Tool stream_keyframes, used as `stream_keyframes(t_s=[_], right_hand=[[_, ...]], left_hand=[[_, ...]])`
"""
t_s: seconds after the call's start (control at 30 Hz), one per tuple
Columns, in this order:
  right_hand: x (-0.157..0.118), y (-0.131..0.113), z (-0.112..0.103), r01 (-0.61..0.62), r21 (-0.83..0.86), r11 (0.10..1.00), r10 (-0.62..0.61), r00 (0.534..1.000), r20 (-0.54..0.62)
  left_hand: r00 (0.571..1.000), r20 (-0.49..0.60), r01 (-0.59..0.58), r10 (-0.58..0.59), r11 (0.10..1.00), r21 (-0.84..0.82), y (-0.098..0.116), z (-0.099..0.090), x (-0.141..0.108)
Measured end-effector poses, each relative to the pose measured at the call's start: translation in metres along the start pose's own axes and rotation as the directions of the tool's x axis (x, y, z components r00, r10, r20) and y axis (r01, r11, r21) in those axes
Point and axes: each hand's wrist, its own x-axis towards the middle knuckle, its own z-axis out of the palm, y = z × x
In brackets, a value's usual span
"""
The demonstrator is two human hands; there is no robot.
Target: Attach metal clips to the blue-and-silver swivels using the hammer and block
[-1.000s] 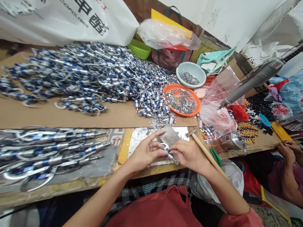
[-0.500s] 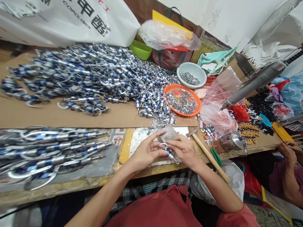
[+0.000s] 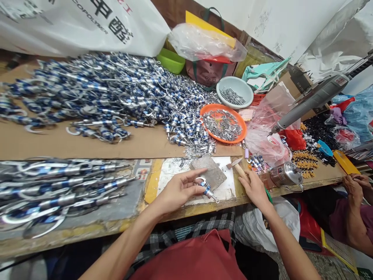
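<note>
My left hand (image 3: pixel 182 188) pinches a small silver-and-blue metal piece (image 3: pixel 208 190) between thumb and fingers. That piece has a curved silver part at one end and a small ring at the other. It is held over the near edge of a flat grey metal block (image 3: pixel 210 171), which lies on a white board (image 3: pixel 231 186). To the right, my right hand (image 3: pixel 255 190) closes round the wooden handle of a hammer (image 3: pixel 241 171). The hammer's head points left toward the block; the hand covers much of the handle.
Many similar pieces (image 3: pixel 116 93) are heaped at the back left, and more lie nearer (image 3: pixel 67 186). An orange tray (image 3: pixel 243 132) and a pale bowl (image 3: pixel 247 87) hold small metal parts. A power screwdriver (image 3: pixel 314 101) hangs at right, above a metal mug (image 3: pixel 287 177). Another person's hands (image 3: pixel 354 188) are far right.
My right hand has left the silver-and-blue piece and moved right onto the hammer's handle. The grey block now shows more fully. My left hand still holds the piece in about the same place.
</note>
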Motion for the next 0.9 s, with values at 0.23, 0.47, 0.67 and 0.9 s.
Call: stream_keyframes(t_s=[0.23,0.47,0.67,0.9], right_hand=[[-0.024,-0.055,-0.03,0.391,0.203,0.898,-0.383,0.92,-0.08],[-0.027,-0.07,-0.034,0.481,0.012,0.876,-0.482,0.876,0.003],[-0.025,-0.07,-0.038,0.472,0.047,0.881,-0.46,0.874,-0.158],[-0.039,-0.066,-0.025,0.441,0.019,0.897,-0.437,0.895,-0.093]], left_hand=[[0.995,0.082,-0.052,0.06,0.994,-0.096,-0.001,0.0,0.0],[0.994,0.08,-0.06,0.071,0.99,-0.131,0.0,0.002,-0.001],[0.997,0.046,-0.049,0.055,0.989,-0.137,0.002,0.003,-0.002],[0.998,0.029,-0.051,0.055,0.989,-0.136,0.0,0.004,-0.001]])
